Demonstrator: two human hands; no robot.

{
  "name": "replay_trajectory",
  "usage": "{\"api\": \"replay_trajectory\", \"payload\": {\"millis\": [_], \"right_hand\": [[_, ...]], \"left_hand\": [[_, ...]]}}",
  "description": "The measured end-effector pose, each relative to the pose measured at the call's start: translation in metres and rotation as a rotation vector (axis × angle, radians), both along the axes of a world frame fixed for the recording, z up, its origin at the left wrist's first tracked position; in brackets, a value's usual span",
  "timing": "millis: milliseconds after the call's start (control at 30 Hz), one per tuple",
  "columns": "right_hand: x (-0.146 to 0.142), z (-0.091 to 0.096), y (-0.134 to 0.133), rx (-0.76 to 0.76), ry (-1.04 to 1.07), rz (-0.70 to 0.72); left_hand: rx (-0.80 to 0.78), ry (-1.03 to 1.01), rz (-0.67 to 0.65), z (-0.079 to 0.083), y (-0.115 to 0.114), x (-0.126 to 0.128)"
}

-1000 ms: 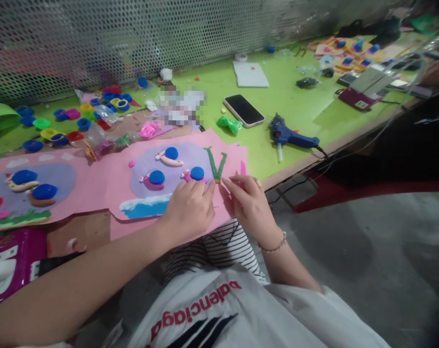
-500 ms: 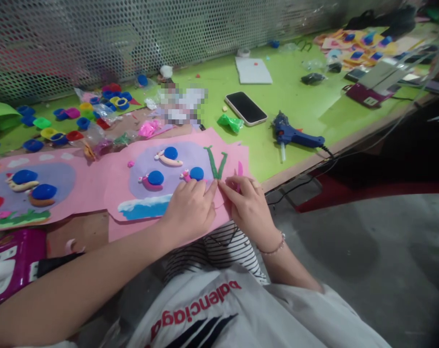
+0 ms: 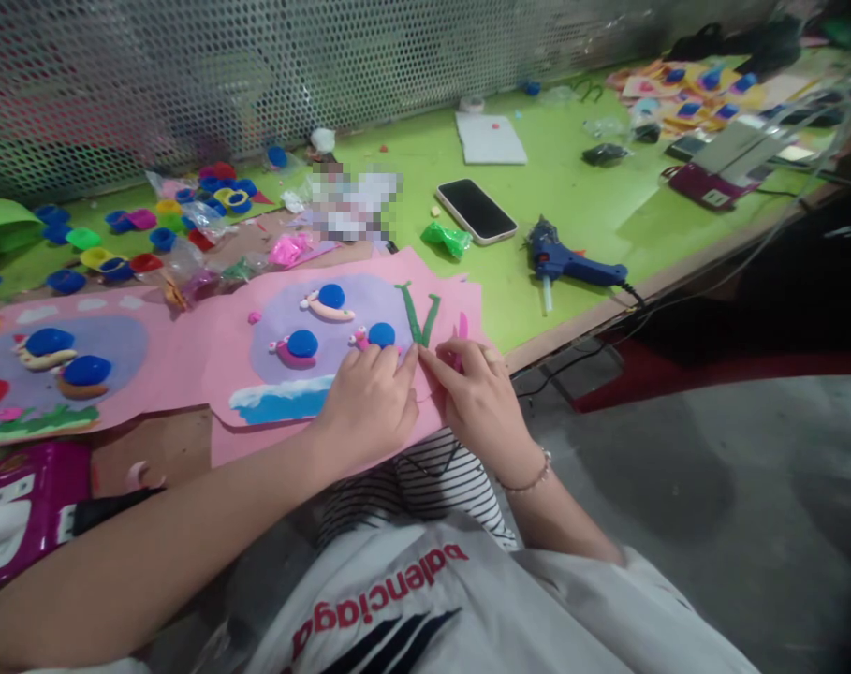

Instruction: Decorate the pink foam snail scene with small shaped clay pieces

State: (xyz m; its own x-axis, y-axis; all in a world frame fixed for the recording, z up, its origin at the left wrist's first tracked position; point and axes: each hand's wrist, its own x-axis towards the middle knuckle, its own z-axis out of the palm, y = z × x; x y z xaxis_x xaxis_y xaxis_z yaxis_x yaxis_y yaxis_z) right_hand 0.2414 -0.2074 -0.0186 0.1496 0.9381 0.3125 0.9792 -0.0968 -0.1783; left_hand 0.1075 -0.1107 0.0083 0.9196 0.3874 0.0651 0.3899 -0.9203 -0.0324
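Observation:
A green modelling-clay V shape (image 3: 419, 316) with small hooked tips lies on the pink sheet (image 3: 214, 337). My left hand (image 3: 369, 402) rests on the sheet with curled fingers, its index fingertip at the base of the V. Close beside it, my right hand (image 3: 482, 398) is closed round a pink plastic clay knife (image 3: 462, 328), whose blade points up; its index fingertip also reaches the base of the V. Clay snails with blue cap shells, one of them a snail (image 3: 300, 346) with a pink body, sit on a lilac oval. Blue and white clay (image 3: 281, 402) lines the sheet's lower edge.
A blue glue gun (image 3: 576, 262), a phone (image 3: 476, 211) and a green clay packet (image 3: 445, 239) lie on the green table beyond my hands. Coloured caps (image 3: 162, 239) and wrappers spread at the left. A purple power strip (image 3: 38, 505) is near my left forearm.
Both index fingertips have shifted very slightly left at the base of the green V. The pink knife has moved a touch with my right hand.

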Motion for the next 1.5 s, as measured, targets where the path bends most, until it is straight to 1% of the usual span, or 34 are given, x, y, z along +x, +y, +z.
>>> {"api": "replay_trajectory", "payload": {"millis": [233,467,567,700,767,833,1033,1167,1267,1333,1400,1500], "right_hand": [[-0.001,0.000,-0.001,-0.006,-0.005,-0.005],[0.000,-0.003,0.000,0.020,0.039,0.000],[0.003,-0.001,-0.003,0.118,0.161,0.018],[0.003,0.005,-0.012,0.339,0.449,-0.016],[0.003,0.008,-0.016,0.401,0.507,-0.016],[0.002,0.011,-0.018,0.423,0.527,-0.008],[0.003,0.011,-0.013,0.378,0.647,0.058],[0.006,0.006,-0.009,0.375,0.661,0.015],[0.010,0.006,-0.008,0.367,0.715,-0.017],[0.015,0.009,-0.008,0.335,0.746,-0.008],[0.022,0.015,-0.007,0.282,0.773,0.032],[0.033,0.024,-0.003,0.226,0.887,0.097]], "left_hand": [[-0.003,-0.020,-0.010,-0.002,0.000,0.000],[-0.012,-0.016,-0.009,-0.001,0.000,0.000],[-0.022,-0.018,-0.004,-0.001,0.000,-0.001],[-0.040,-0.022,-0.013,-0.001,0.000,-0.002],[-0.036,-0.019,-0.015,-0.001,0.000,-0.002],[-0.031,-0.014,-0.013,-0.001,-0.001,-0.001],[-0.028,-0.021,-0.015,-0.002,0.000,-0.001],[-0.037,-0.024,-0.020,-0.002,0.000,-0.001],[-0.032,-0.022,-0.018,-0.001,0.001,0.000],[-0.026,-0.021,-0.020,-0.001,0.001,0.000],[-0.024,-0.023,-0.023,-0.002,0.002,0.000],[-0.023,-0.035,-0.029,-0.004,0.003,-0.001]]}}
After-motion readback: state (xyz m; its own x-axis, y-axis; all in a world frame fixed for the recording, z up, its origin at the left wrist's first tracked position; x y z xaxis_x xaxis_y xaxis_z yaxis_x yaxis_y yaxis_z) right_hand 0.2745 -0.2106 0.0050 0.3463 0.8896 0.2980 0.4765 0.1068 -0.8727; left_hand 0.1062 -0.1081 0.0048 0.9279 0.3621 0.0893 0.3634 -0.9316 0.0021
